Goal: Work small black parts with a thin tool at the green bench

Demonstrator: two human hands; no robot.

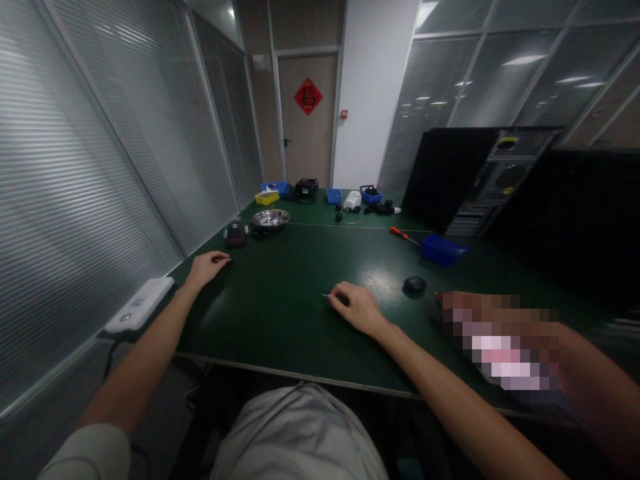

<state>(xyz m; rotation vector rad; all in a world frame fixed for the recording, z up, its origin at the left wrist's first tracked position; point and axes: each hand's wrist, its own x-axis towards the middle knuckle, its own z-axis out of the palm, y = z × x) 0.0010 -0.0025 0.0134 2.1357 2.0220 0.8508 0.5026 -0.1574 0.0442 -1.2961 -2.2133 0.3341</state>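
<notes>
My left hand (207,268) rests at the table's left side, thumb and fingers pinched together. What it holds, if anything, is too small to make out. Just beyond it lies a dark, flat rectangular object (236,235). Over the middle of the table, my right hand (357,307) is closed in a pinch on a thin, pale, pin-like piece (325,295), whose tip points left. A black computer mouse (415,286) sits to the right of this hand. Behind the dark object stands a round metal dish (271,219) with small parts in it.
A white power strip (141,305) lies at the left edge. An orange screwdriver (399,233) points toward a blue bin (443,249). Computer cases (480,180) stand at right. Another person's arm (590,360) reaches in, partly pixelated. Bins and black parts line the green table's (280,300) far end.
</notes>
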